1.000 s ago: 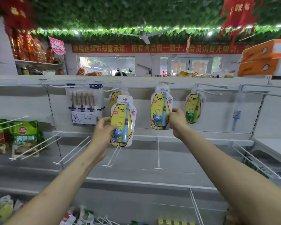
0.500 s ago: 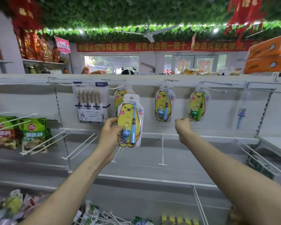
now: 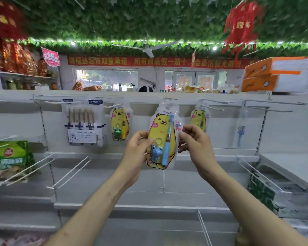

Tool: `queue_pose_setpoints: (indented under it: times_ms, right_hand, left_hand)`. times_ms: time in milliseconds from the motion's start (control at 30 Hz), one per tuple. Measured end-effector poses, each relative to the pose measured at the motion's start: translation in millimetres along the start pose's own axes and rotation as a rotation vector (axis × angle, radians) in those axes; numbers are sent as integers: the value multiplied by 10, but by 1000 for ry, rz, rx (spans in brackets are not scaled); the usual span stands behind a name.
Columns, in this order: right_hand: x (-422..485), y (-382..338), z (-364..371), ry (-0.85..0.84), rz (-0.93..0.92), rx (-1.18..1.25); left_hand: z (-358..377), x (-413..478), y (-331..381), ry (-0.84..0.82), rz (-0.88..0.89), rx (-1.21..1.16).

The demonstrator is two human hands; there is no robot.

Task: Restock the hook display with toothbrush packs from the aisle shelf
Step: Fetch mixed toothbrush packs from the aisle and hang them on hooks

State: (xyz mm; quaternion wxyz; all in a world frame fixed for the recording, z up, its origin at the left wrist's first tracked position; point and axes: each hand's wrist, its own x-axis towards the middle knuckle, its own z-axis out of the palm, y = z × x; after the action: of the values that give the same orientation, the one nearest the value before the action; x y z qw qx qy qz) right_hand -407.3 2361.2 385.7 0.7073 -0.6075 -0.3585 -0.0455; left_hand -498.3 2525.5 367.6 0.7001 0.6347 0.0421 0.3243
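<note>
— Across came the left hand (image 3: pixel 137 153) with the yellow bear-printed plastic toothbrush pack (image 3: pixel 163 137), to mid-rack.
— And the right hand (image 3: pixel 196 144) pinched its other edge, both clamped on, just below the middle white wire hook (image 3: pixel 169 98).

Blurred orange boxes (image 3: pixel 256 68), upper right

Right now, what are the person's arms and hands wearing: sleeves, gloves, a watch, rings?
Nothing that shows. Left hand and right hand are ungloved, no rings visible; left forearm and right forearm are bare to the frame's edge, with no sleeve, watch or band.
</note>
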Motion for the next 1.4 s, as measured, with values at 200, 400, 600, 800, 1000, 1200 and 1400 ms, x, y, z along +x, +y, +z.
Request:
queue_pose_setpoints:
  times_ms: [200,400,600,800,1000,1200,1400]
  right_hand:
    - [57,-9,-124,60,56,-5]
    - [151,-32,-127,53,73,30]
    - [195,13,-167,8,69,31]
    - [251,27,-206,-49,65,65]
    - [327,44,-220,-94,85,101]
    - [459,175,-229,-98,83,88]
    - [839,471,-181,-82,126,-63]
  left_hand:
    - [107,50,48,-10,-1,30]
    - [168,108,58,23,-5,29]
    - [212,81,21,66,24,35]
    - [264,47,-4,110,39,13]
    - [321,50,-39,185,57,-23]
    - [293,264,-167,189,47,17]
    - [227,818,-389,202,61,193]
